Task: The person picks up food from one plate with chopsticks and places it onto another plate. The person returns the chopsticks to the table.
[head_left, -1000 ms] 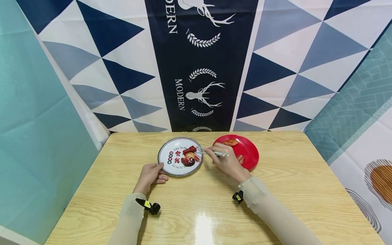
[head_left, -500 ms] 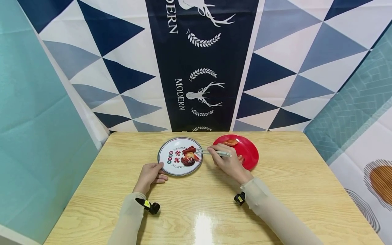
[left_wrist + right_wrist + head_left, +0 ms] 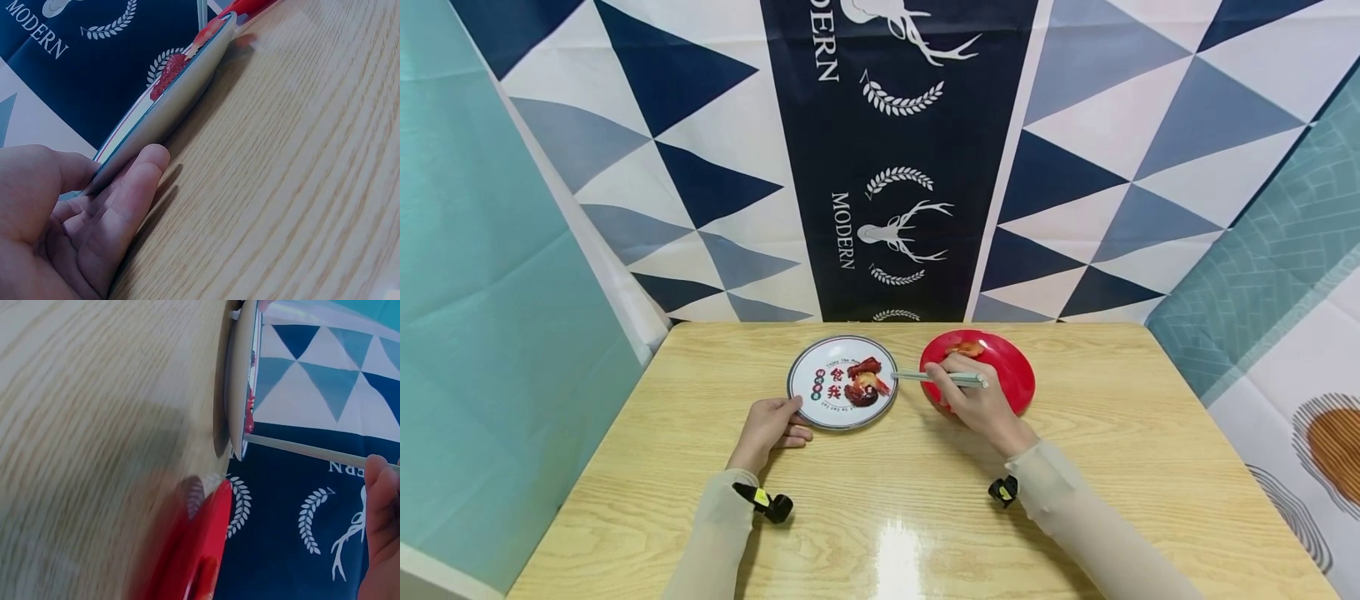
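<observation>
A white plate (image 3: 808, 358) with a dark rim and printed characters stands left of centre on the table. On its right side lie a shrimp (image 3: 872, 382), a dark round piece of food (image 3: 859, 396) and a dark red piece (image 3: 867, 365). My left hand (image 3: 769, 429) holds the plate's near-left edge, thumb at the rim and fingers underneath. Pale chopsticks (image 3: 916, 377) are in my right hand (image 3: 977, 400), their tips close to the white plate's right rim, holding no food. That hand overlaps a red plate (image 3: 1015, 375), which bears a brownish-orange food piece (image 3: 966, 347).
Both plates stand near the far edge of a light wooden table (image 3: 865, 492). Behind it hangs a patterned cloth (image 3: 887, 292) with triangles and deer heads. A teal panel (image 3: 512, 292) flanks the left side.
My right hand and chopsticks have shifted right, so the tips have drawn back from the food to the white plate's rim. The left hand has stayed on the plate.
</observation>
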Demonstrator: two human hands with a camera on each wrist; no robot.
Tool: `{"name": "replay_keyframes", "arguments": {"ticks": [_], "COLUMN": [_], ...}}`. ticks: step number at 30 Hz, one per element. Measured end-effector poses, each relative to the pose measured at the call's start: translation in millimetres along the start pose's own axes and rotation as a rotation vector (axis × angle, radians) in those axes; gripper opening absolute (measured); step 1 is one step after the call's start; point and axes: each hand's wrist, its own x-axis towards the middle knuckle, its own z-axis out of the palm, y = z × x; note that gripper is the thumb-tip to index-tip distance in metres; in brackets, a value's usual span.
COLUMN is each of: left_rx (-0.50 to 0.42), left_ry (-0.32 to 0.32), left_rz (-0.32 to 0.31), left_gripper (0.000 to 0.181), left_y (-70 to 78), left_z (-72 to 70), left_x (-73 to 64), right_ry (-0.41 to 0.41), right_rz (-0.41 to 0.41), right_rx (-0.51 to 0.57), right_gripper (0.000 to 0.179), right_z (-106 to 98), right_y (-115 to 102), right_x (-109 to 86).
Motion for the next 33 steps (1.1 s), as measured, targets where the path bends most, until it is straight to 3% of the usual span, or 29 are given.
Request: {"name": "replay_keyframes", "arguments": {"ticks": [7,12,21,27,33], "left_rx": [0.006,0.005,-0.005,-0.002,0.000], "left_ry": [0.005,0.008,-0.006,0.001,0.006], "left_rz": [-0.012,-0.011,-0.005,0.001,0.011], "left_gripper": [0.038,0.037,0.038,0.038,0.037], "left_y": [0.7,0.8,-1.2,-2.0,0.3], "left_z": [-1.2,-1.5,1.9,3.4,3.0], "left_x": [-1.2,-2.2,-5.2,-4.9,-4.4], "right_ry": [0.040,0.053,0.085,0.093,0.186], "right_rz": [-0.063,-0.086,-0.051,-0.030,-0.043], "right_rx": [0.032,0.087,0.109,0.060,0.101], "right_gripper": [0.032,0.032,0.033,0.032,0.035], "right_z": [-11.2,-22.7,-54.7,-77.1,-92.4], "right_y": [-1.0,-3.7,-5.2,-7.9,-13.0], "right_x": [-3.0,-4.1,-18.0,-26.9,-33.3]}}
